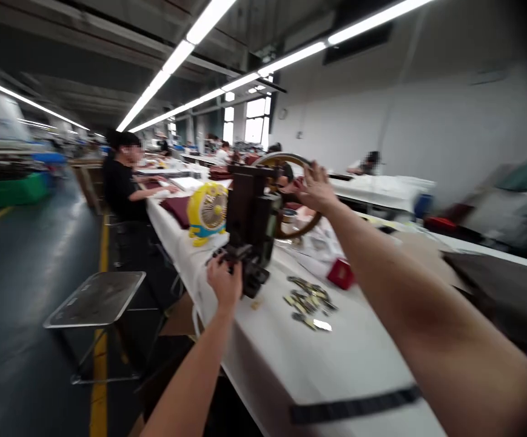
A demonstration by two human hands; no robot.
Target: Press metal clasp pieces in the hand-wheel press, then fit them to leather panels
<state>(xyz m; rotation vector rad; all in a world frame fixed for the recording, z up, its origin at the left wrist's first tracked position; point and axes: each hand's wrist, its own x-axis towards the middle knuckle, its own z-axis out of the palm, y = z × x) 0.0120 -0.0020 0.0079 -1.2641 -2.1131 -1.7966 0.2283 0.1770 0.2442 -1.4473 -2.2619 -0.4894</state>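
A dark hand press (249,212) stands on the white-covered table, with a large brass-coloured handwheel (306,229) on its right side. My right hand (318,189) is at the upper right of the wheel, its fingers closed on the rim. Low on the press, my left hand (225,280) has its fingers bent in at the black working parts; what they hold, if anything, is hidden. Right of the press base lies a loose pile of small metal pieces (308,298), dark and yellowish. A small tan bit (256,305) rests near the base.
A yellow and blue toy-shaped fan (208,212) stands behind the press, near maroon material (176,209). A red box (340,274) and a black strip (354,405) lie on the table (336,358). At left are a metal-topped stool (97,296) and a seated person (124,176).
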